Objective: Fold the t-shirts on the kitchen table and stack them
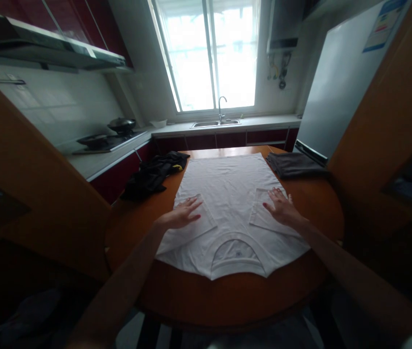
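A white T-shirt [228, 194] lies spread flat on a round wooden table [315, 203], its collar toward me and both sleeves folded inward. My left hand [182, 214] rests flat on the folded left sleeve, fingers stretched out. My right hand [280, 206] lies flat on the folded right sleeve, fingers spread. Neither hand holds anything.
A crumpled black garment [153, 175] lies on the table's far left. A folded dark grey cloth [293, 164] sits at the far right. Beyond are a counter with a stove and pan [122, 125], a sink [216, 123] under the window, and a fridge [340, 82] at right.
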Demonstrator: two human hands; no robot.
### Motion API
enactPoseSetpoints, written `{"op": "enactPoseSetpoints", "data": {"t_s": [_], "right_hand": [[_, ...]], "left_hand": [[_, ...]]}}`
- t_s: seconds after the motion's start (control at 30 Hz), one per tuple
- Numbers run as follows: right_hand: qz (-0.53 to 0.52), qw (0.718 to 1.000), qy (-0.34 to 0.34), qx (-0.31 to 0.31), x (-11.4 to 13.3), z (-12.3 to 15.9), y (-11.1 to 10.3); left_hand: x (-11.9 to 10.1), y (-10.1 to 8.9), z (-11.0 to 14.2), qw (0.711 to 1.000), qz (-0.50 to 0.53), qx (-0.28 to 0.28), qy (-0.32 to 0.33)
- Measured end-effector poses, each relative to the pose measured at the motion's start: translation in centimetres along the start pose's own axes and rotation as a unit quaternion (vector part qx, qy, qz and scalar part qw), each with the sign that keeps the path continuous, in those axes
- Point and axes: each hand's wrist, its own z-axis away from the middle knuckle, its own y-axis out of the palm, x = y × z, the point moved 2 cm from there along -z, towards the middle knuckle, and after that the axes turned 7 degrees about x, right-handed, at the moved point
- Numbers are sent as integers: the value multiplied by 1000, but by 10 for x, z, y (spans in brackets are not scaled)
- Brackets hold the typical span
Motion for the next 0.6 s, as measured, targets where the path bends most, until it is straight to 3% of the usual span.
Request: {"op": "enactPoseSetpoints", "data": {"t_s": [0.07, 0.17, 0.3, 0.47, 0.6], "right_hand": [[-15, 998, -57, -11, 8, 12, -2], [-53, 987, -152, -23, 16, 38, 0], [-93, 963, -254, -21, 18, 79, 3], [-92, 938, -335, -5, 20, 118, -4], [-78, 926, -370, -4, 21, 136, -12]], "left_hand": [[-20, -2, 14, 996, 26, 41, 76], [-49, 1, 39, 987, 53, 67, 133], [-75, 16, 71, 982, 54, 6, 183], [-79, 39, 106, 975, 94, -105, 173], [-83, 44, 130, 971, 101, -94, 193]]}}
